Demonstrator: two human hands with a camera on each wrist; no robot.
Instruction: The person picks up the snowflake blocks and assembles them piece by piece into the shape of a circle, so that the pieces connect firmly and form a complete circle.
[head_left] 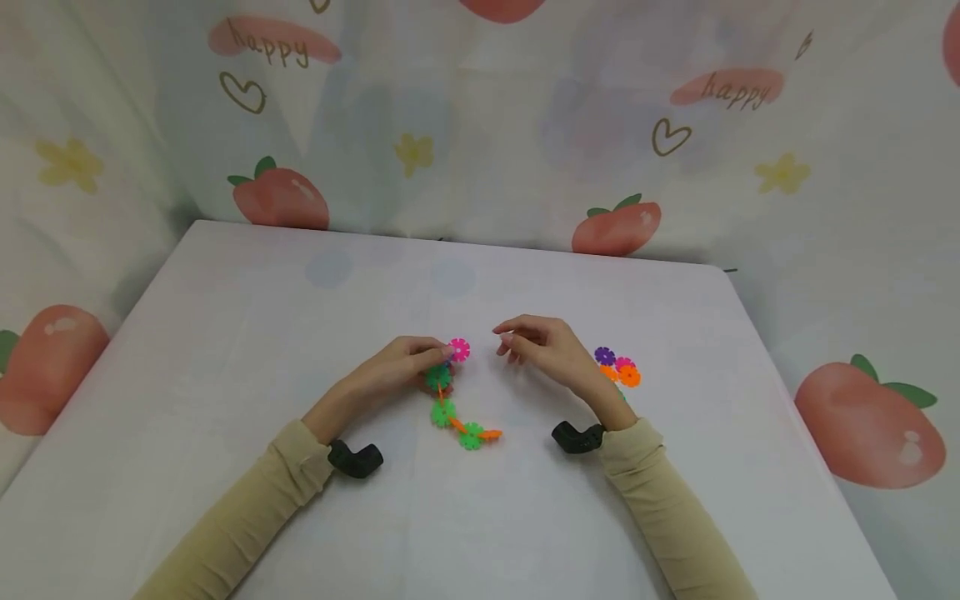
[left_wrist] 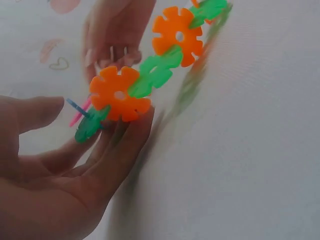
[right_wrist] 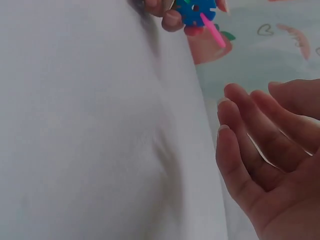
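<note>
My left hand (head_left: 401, 360) holds the upper end of a chain of notched plastic snowflake discs (head_left: 442, 413). A pink disc (head_left: 460, 349) sits at that end, slotted into a blue disc (right_wrist: 192, 15) in the right wrist view. Below them the chain runs through dark green, then orange and light green discs, curving to the right. In the left wrist view an orange disc (left_wrist: 120, 95) lies against the fingers. To the right of the pink disc, my right hand (head_left: 551, 346) hovers over the table with loosely bent fingers and nothing in them.
Several loose discs, among them a purple one (head_left: 604, 356) and an orange one (head_left: 630, 376), lie right of the right wrist, partly hidden by it. A white cloth covers the table (head_left: 480, 533). Behind stands a printed curtain (head_left: 510, 125). Each wrist carries a black device (head_left: 577, 437).
</note>
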